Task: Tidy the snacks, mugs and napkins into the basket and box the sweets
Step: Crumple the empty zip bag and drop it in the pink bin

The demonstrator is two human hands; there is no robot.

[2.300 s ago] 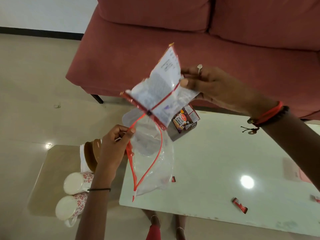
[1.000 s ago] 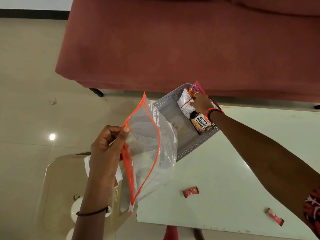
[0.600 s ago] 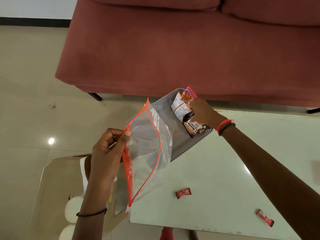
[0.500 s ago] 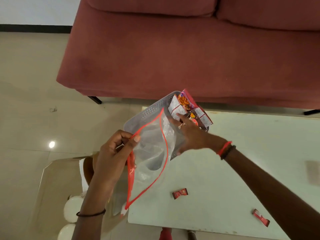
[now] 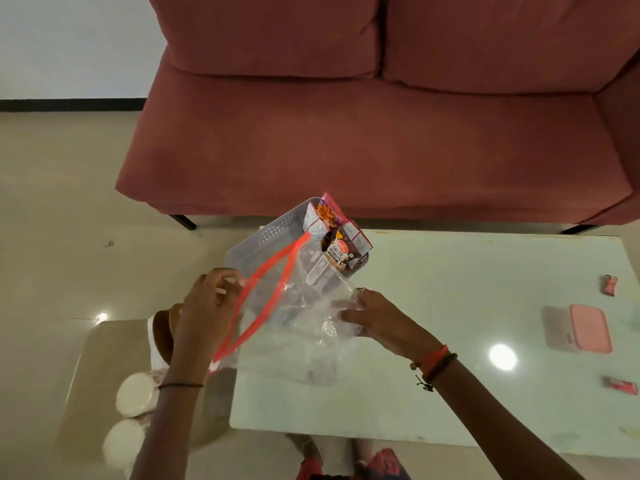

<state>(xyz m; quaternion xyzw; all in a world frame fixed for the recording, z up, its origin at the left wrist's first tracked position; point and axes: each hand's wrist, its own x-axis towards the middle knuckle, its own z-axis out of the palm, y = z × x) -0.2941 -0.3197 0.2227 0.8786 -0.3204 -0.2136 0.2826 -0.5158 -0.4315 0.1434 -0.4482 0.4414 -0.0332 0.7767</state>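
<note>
Head view: two mugs (image 5: 133, 400) are being seen lying nearest, below the left wrist on a lower glass table (image 5: 100, 368), with a brown lid (image 5: 162, 327) just behind the left hand (image 5: 204, 317). A clear zip bag (image 5: 294, 327) with an orange seal is being held between both hands over the near edge of the white table (image 5: 450, 323). Its seal edge is being pinched by the left fingers (image 5: 225, 282), curled narrow around it. The bag's far side is being gripped by the right hand (image 5: 374, 320), fingers (image 5: 349, 317) closed on the crumpled plastic. The mouth is being held open in a long loop running away from the left fingertips.

Just beyond the fingers, a grey basket (image 5: 266, 237) is being partly covered by the bag; snack packets (image 5: 337, 237) are standing at its far right end. Well right of the right fingers, a pink box (image 5: 585, 329) is lying on the white table, with one sweet (image 5: 609, 284) beyond it and another (image 5: 620, 384) nearer. Farthest off, a red sofa (image 5: 381, 133) is filling the background.
</note>
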